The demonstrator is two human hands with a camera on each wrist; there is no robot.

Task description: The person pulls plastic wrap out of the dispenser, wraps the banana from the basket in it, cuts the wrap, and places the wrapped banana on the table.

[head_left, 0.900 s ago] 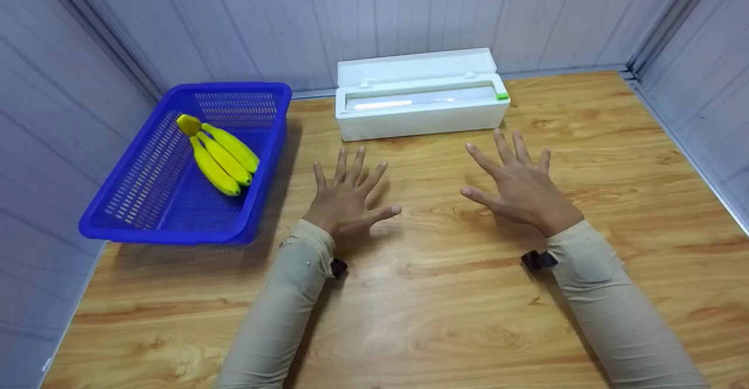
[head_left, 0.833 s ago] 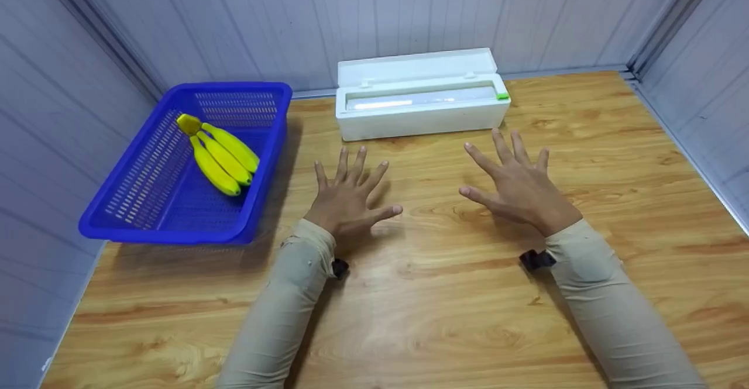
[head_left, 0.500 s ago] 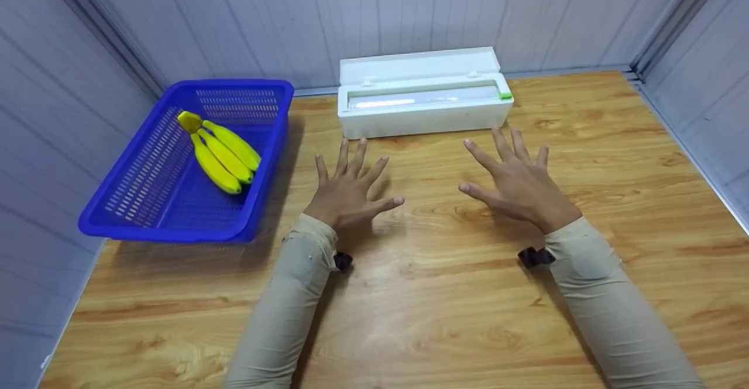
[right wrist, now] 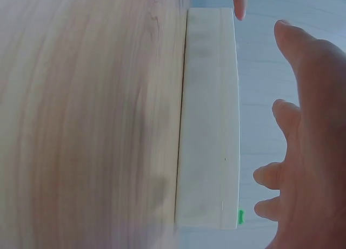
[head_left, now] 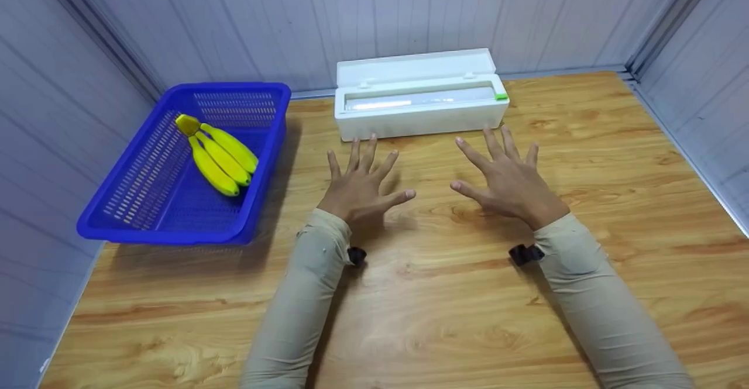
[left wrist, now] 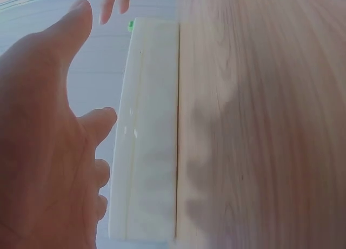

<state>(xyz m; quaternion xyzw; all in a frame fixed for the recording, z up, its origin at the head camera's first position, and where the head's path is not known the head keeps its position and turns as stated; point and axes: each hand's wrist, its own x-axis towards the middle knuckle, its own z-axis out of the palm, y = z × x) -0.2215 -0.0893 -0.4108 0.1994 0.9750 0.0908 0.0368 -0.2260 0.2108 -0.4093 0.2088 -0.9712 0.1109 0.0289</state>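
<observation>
Fingers spread and holding nothing, my left hand [head_left: 357, 189] hovers above the table in front of a long white box [head_left: 424, 119]. My right hand [head_left: 515, 184], also spread and bare of any object, is over the table by the box's right end. The box's lid [head_left: 416, 68] is raised toward the wall. Inside lies a shiny roll of clear film [head_left: 421, 99], and a small green slider [head_left: 501, 96] sits at the right end of the rim. Both wrist views show the box's front side [left wrist: 157, 130] just beyond the fingers.
At the left stands a blue plastic basket [head_left: 169, 237] with a bunch of yellow bananas [head_left: 219, 158] in it. Pale panel walls [head_left: 292, 20] border the wooden table [head_left: 433, 313] at the back and on both sides.
My left hand has moved to the right and slightly forward. My right hand has shifted a little to the left, so the two are closer together. Box and basket stay put.
</observation>
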